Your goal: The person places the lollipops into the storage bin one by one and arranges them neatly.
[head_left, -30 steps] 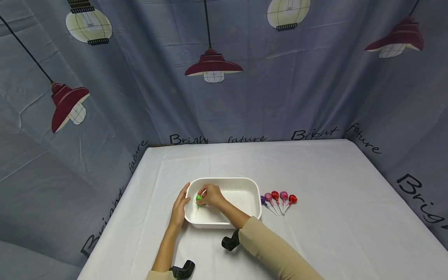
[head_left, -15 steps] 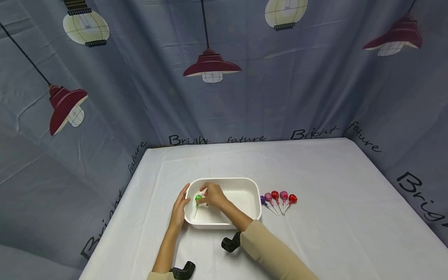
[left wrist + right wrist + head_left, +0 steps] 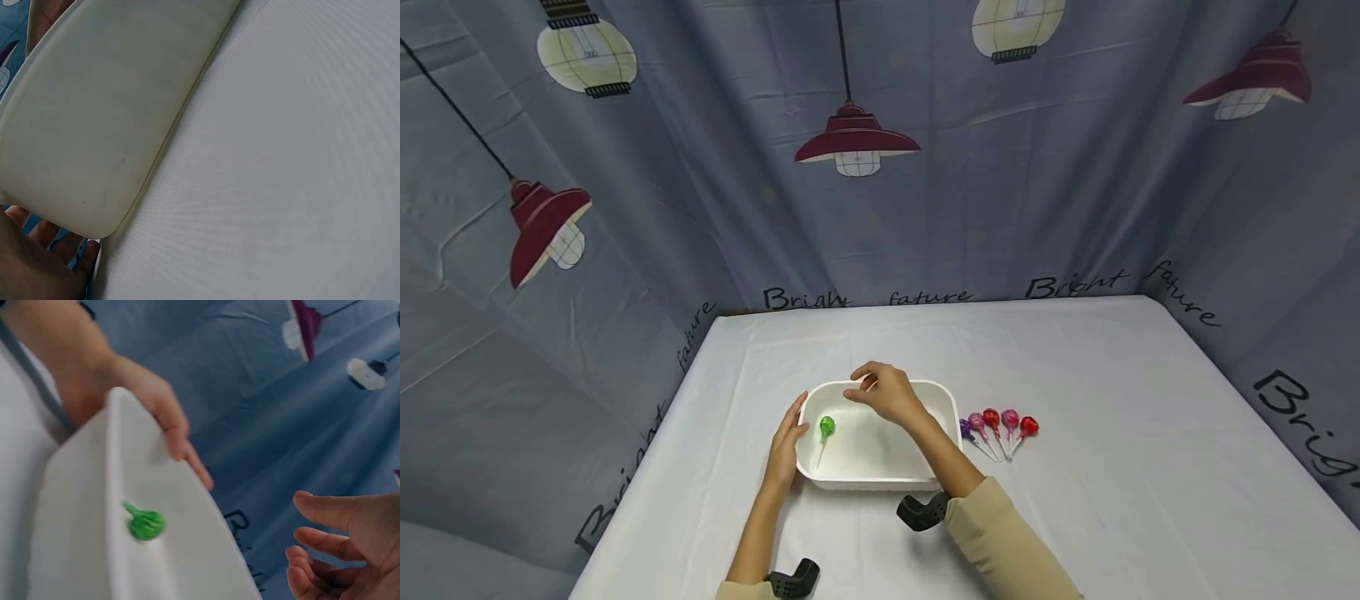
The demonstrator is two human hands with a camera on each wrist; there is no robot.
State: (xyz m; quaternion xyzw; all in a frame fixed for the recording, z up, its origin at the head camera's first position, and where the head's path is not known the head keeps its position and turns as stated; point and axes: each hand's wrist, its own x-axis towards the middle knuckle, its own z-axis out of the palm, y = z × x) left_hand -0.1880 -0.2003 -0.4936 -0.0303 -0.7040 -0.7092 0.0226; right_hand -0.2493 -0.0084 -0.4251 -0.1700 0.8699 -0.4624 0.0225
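Green lollipop (image 3: 827, 427) (stick (image 3: 821, 452) seemingly white) lies left of right hand's (image 3: 887, 396) fingers.

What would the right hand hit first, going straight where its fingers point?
Likely the white tray near its far-left corner, by the left hand, though the right hand may pass above; height unclear.

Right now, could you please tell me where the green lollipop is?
In the head view, the green lollipop lies inside the white tray, toward its left end, near the left hand touching that end.
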